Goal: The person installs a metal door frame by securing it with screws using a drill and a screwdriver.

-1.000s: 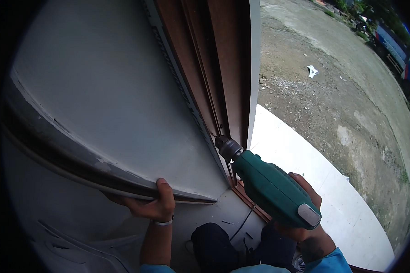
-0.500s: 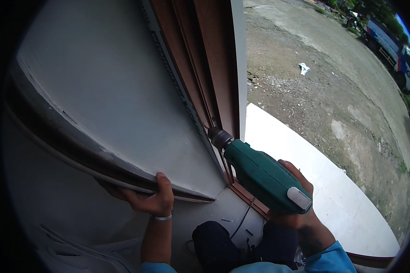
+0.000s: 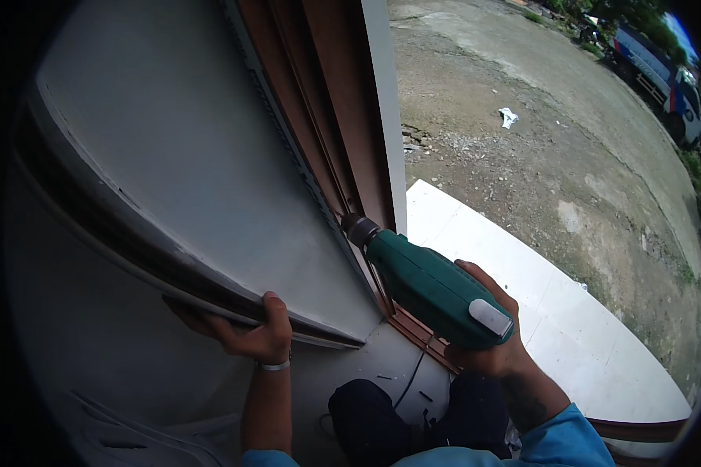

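My right hand (image 3: 491, 354) is wrapped around the handle of a green power drill (image 3: 436, 288). The drill points up and to the left, its dark chuck (image 3: 360, 229) close against a brown door frame (image 3: 350, 140); the bit's tip cannot be made out. With its thumb on top and fingers underneath, my left hand (image 3: 261, 331) grips the edge of a long grey door panel (image 3: 163, 257) that has a dark groove along it. A band shows on my left wrist.
A cord (image 3: 414, 377) runs down from near the drill, between my knees. White tiled floor (image 3: 514, 296) lies outside the frame, with rough concrete ground (image 3: 553, 171) and a parked truck (image 3: 658, 78) beyond. Thin strips (image 3: 148, 428) lie at lower left.
The frame, drill and outdoor ground have shifted slightly left in view. The chuck stays at the brown frame, and both hands keep their grips.
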`<state>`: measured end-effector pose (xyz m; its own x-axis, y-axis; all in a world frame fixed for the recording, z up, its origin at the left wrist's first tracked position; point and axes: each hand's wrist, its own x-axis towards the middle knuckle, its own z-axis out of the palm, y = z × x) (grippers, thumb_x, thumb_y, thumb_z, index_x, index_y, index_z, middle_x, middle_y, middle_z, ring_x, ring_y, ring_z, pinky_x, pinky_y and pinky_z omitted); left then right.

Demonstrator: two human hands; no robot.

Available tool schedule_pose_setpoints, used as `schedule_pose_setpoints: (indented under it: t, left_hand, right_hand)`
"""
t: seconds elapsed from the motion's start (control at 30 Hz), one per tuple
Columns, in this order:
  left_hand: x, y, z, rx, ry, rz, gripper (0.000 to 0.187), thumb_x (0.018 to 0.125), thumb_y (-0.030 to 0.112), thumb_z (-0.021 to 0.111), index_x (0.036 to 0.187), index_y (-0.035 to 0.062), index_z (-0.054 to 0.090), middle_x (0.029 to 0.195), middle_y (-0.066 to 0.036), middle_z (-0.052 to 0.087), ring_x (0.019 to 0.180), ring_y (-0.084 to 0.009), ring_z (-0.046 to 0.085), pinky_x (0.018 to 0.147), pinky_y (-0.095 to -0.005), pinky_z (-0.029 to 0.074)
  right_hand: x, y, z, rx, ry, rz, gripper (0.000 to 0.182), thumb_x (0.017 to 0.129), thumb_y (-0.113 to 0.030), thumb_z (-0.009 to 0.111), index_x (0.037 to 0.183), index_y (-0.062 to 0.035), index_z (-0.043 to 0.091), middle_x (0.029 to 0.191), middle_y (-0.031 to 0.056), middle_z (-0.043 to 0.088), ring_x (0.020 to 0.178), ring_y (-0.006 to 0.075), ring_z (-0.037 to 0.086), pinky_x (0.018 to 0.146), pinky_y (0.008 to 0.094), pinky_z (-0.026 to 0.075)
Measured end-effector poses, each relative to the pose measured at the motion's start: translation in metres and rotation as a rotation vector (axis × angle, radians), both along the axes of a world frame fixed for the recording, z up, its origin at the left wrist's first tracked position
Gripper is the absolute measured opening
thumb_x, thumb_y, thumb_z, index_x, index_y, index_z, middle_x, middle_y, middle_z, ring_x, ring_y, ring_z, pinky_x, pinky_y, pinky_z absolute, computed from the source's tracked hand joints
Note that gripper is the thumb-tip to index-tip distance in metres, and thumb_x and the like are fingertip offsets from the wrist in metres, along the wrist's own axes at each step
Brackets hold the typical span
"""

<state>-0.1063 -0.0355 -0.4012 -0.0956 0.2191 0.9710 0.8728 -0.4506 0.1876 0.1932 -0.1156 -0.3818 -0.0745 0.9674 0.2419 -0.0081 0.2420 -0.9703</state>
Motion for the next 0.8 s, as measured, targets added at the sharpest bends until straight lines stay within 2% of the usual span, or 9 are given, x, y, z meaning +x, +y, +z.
schedule_pose_setpoints:
  t: [0.27,0.43,0.5,0.6,0.63,0.67,0.73,0.77,0.8]
  left_hand:
    - [-0.007,-0.001,-0.001,-0.007,0.097,0.065,0.093,0.069,0.023,0.063,0.151,0.0125,0.019,0.15,-0.032,0.005,0.138,-0.0562,0.005,0.102,-0.073,0.016]
    - [0.0,-0.001,0.003,-0.028,-0.001,0.061,0.095,0.066,0.019,0.062,0.149,0.004,0.019,0.15,-0.032,0.008,0.139,-0.052,0.007,0.106,-0.0686,0.015]
    - [0.009,-0.007,0.005,-0.1,-0.099,0.062,0.096,0.067,0.02,0.064,0.149,0.003,0.016,0.149,-0.032,0.007,0.139,-0.0518,0.006,0.106,-0.0678,0.015]
    - [0.043,-0.047,-0.005,-0.119,-0.172,0.039,0.077,0.08,0.026,0.063,0.143,-0.0008,0.026,0.146,-0.03,0.016,0.137,-0.0463,0.018,0.107,-0.0615,0.02]
    - [0.057,-0.062,-0.019,-0.149,-0.22,-0.087,0.07,0.082,0.026,0.063,0.138,-0.0019,0.032,0.143,-0.026,0.025,0.135,-0.0413,0.024,0.107,-0.056,0.024]
    - [0.076,-0.081,-0.029,-0.286,-0.347,-0.283,0.062,0.083,0.022,0.061,0.137,0.0021,0.038,0.137,-0.016,0.04,0.13,-0.0292,0.037,0.105,-0.0453,0.031]
    - [0.11,-0.104,-0.03,-0.809,-0.85,-1.04,0.056,0.089,0.03,0.059,0.135,0.0034,0.04,0.131,-0.012,0.05,0.124,-0.0233,0.046,0.102,-0.0413,0.036]
    - [0.12,-0.105,-0.037,-0.916,-1.074,-1.443,0.053,0.093,0.034,0.058,0.133,0.0024,0.041,0.126,-0.013,0.055,0.119,-0.022,0.053,0.101,-0.0363,0.039]
    - [0.126,-0.107,-0.028,-1.04,-1.255,-1.713,0.056,0.092,0.039,0.059,0.132,0.003,0.042,0.122,-0.015,0.057,0.119,-0.0246,0.053,0.1,-0.0377,0.041]
  right_hand:
    - [-0.005,-0.003,0.004,-0.08,0.097,0.009,0.086,0.057,-0.001,0.067,0.139,-0.0022,0.041,0.122,0.0137,0.058,0.113,0.0212,0.056,0.1,0.0313,0.039]
    - [0.0,-0.002,0.007,0.007,0.082,0.033,0.086,0.057,-0.002,0.068,0.139,-0.0036,0.042,0.118,0.0127,0.06,0.109,0.0205,0.057,0.097,0.0315,0.042]
    - [0.001,-0.005,0.011,-0.022,0.041,0.016,0.093,0.052,0.003,0.07,0.14,-0.0042,0.041,0.108,0.0106,0.061,0.084,0.0186,0.063,0.076,0.0328,0.054]
    - [0.014,-0.029,-0.002,0.177,-0.071,-0.014,0.091,0.054,0.002,0.071,0.14,-0.0042,0.042,0.11,0.0127,0.062,0.086,0.0202,0.064,0.081,0.0346,0.052]
    - [0.019,-0.038,-0.013,0.308,-0.143,-0.03,0.09,0.055,0.001,0.072,0.14,-0.0045,0.041,0.111,0.0135,0.062,0.086,0.021,0.064,0.082,0.035,0.052]
    - [0.019,-0.049,-0.027,0.429,-0.16,-0.098,0.087,0.057,-0.002,0.074,0.138,-0.0059,0.044,0.103,0.0155,0.065,0.085,0.0234,0.066,0.078,0.0345,0.052]
    - [0.023,-0.067,-0.052,0.545,-0.181,-0.15,0.083,0.058,-0.005,0.076,0.136,-0.0072,0.046,0.096,0.0175,0.068,0.084,0.0258,0.068,0.075,0.0339,0.053]
    - [0.028,-0.076,-0.061,0.638,-0.295,-0.151,0.08,0.059,-0.008,0.077,0.134,-0.0102,0.048,0.098,0.0179,0.066,0.081,0.0257,0.067,0.071,0.0337,0.052]
    - [0.031,-0.085,-0.07,0.73,-0.411,-0.146,0.078,0.059,-0.011,0.079,0.131,-0.0132,0.05,0.1,0.0183,0.065,0.077,0.0256,0.067,0.067,0.0335,0.052]
